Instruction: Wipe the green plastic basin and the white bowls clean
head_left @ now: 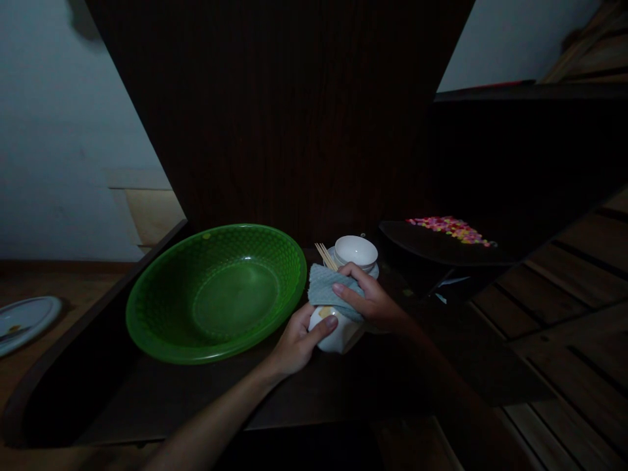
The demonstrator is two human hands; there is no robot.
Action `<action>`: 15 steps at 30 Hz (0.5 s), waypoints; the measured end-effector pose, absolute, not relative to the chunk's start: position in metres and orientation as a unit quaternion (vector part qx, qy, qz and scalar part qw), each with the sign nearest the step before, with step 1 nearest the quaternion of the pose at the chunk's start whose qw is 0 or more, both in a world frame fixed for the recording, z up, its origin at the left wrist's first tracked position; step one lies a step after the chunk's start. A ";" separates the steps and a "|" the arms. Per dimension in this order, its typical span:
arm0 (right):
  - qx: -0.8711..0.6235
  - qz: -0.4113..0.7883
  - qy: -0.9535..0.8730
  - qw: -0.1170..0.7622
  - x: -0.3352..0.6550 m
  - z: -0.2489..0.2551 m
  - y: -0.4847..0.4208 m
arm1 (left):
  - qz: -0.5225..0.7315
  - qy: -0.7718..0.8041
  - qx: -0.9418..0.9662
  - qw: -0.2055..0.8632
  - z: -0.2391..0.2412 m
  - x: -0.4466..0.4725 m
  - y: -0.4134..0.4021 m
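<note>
My left hand (301, 339) is closed on a white bowl (338, 341) with a yellow pattern on its side, the thumb lying across its outside. My right hand (367, 299) presses a grey-blue cloth (326, 285) over the bowl's upper part. The bowl is tilted, and its inside is hidden. Just beyond my hands, white bowls (356, 250) stand stacked on a plate (375, 269). Several wooden chopsticks (324, 255) lean out beside that stack, their lower ends covered by the cloth.
A large green plastic basin (235, 301) with nothing in it takes up the left of the dark wooden surface (161, 402). An oval white plate (29, 324) lies lower at far left. A dark upright panel (294, 118) rises behind. Pink and yellow decoration (451, 229) marks a dark shape at right.
</note>
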State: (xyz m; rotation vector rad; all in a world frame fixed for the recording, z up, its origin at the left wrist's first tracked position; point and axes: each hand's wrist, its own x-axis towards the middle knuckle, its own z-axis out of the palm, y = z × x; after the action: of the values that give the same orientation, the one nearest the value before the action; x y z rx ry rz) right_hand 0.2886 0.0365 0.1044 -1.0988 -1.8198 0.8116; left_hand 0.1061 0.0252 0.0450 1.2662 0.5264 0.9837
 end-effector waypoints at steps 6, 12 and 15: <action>-0.447 0.377 -0.626 0.516 0.290 0.098 0.037 | 0.443 0.220 0.542 0.679 0.049 0.101 0.021; -0.447 0.443 -0.474 0.617 0.289 0.068 0.042 | 0.452 0.210 0.541 0.677 0.050 0.099 0.019; -0.441 0.445 -0.395 0.672 0.285 0.048 0.047 | 0.457 0.208 0.539 0.676 0.051 0.098 0.018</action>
State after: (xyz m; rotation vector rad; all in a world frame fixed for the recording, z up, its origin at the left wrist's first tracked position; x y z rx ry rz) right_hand 0.2846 0.0467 0.0477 -0.9930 -0.8900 1.0026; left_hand 0.0984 0.0182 0.0513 1.2129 0.4668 1.0283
